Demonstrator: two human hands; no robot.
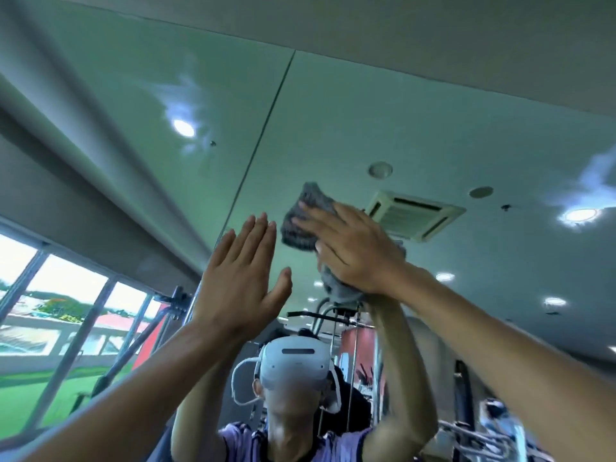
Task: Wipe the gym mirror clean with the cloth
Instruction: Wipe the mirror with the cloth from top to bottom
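Grey cloth lies on mirror under right hand, whose straight fingers press it (cloth shows past fingertips at 10 o'clock). Left hand, at 8 o'clock of cloth, is flat and holds nothing.

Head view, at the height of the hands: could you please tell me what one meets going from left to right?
The windows → left hand → right hand pressing the cloth → ceiling air vent → round ceiling light.
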